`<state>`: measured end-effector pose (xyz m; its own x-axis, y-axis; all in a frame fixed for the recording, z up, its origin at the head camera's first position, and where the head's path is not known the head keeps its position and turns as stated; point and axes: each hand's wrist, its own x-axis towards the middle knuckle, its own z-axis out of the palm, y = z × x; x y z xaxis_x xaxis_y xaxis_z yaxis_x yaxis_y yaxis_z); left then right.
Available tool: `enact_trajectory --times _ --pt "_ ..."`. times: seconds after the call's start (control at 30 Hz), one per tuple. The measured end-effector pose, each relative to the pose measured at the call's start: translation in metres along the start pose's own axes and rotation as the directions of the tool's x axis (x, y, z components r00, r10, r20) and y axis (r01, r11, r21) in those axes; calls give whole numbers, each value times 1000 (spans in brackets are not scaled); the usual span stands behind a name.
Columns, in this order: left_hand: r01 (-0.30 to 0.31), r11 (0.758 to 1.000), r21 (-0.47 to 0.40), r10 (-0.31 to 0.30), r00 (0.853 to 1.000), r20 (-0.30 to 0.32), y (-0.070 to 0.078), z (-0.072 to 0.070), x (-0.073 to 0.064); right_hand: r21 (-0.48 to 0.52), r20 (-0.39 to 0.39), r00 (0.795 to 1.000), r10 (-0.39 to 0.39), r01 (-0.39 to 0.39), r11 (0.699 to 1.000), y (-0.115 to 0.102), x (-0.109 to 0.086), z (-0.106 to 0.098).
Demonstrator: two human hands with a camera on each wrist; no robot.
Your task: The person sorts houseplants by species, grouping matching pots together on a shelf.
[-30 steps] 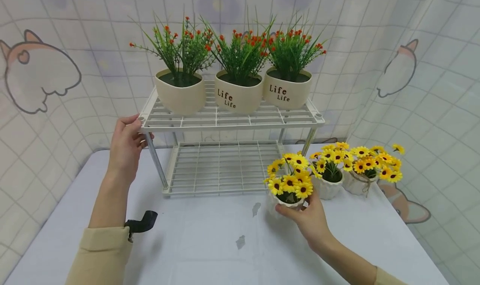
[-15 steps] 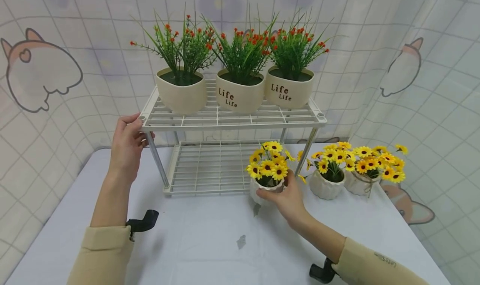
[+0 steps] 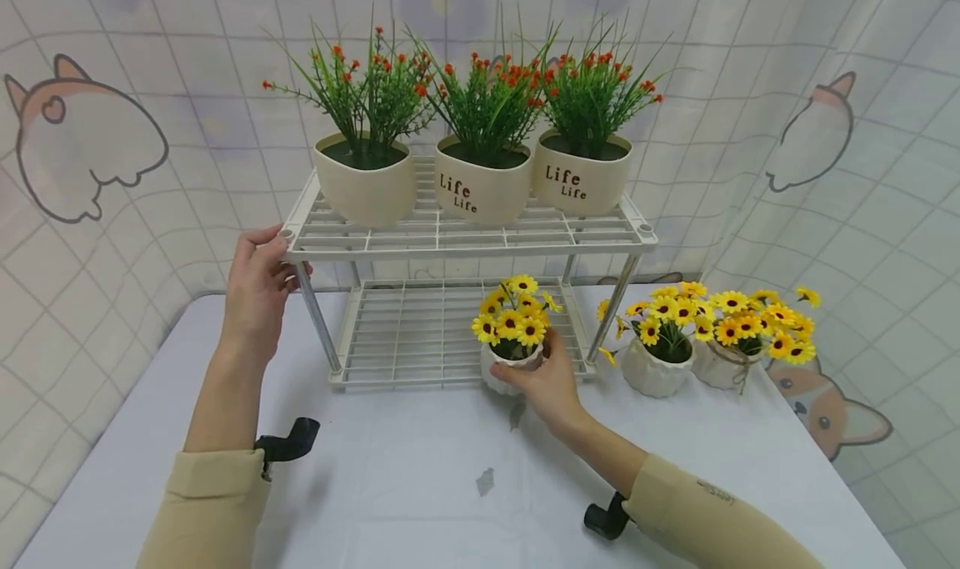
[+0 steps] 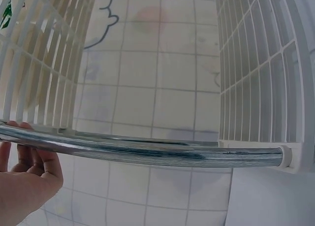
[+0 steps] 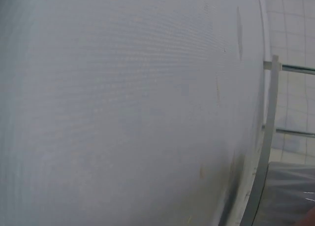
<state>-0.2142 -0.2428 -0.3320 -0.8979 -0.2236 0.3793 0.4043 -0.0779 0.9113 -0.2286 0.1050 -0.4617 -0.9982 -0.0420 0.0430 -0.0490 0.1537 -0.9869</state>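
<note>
In the head view my left hand (image 3: 257, 294) grips the upper left front corner of a white two-tier wire rack (image 3: 405, 254). The left wrist view shows its fingers curled at the top of a chrome post (image 4: 162, 154). My right hand (image 3: 551, 386) holds a small white pot of yellow artificial flowers (image 3: 512, 323), thumb in front and fingers at its right side. This pot is upright at the front edge of the lower shelf (image 3: 397, 331); whether it touches the shelf, I cannot tell. Only a sliver of the pot (image 5: 290, 191) appears in the right wrist view.
On the upper shelf stand three cream pots with red-flowered grass: left (image 3: 366, 190), middle (image 3: 483, 186) and right (image 3: 583, 177). Two more white pots of yellow flowers, a nearer one (image 3: 656, 369) and a farther one (image 3: 723, 365), stand on the white-covered table (image 3: 390, 486) right of the rack.
My right hand has carried the yellow-flower pot leftward and toward the rack, from beside the other yellow pots to the lower shelf's front edge. The left hand keeps its grip on the rack corner.
</note>
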Motion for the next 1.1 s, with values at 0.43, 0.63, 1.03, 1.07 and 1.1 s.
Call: enact_trajectory --times 0.43,0.63,1.03,1.07,1.1 --pt "23 999 -36 -23 1000 -10 1 0 -1 -60 4 997 -81 81 995 2 -5 -6" --pt "11 999 -41 -11 1000 -3 1 2 0 -51 38 997 -69 71 996 1 0 5" --pt "6 1000 -12 -6 1000 -6 -1 3 0 -28 44 996 -79 81 996 -4 8 50" --pt "4 1000 -7 -4 1000 -9 0 3 0 -24 51 995 -81 82 996 -5 8 54" --pt "3 1000 -5 -3 1000 -12 0 3 0 -21 59 995 -83 85 996 -5 9 58"
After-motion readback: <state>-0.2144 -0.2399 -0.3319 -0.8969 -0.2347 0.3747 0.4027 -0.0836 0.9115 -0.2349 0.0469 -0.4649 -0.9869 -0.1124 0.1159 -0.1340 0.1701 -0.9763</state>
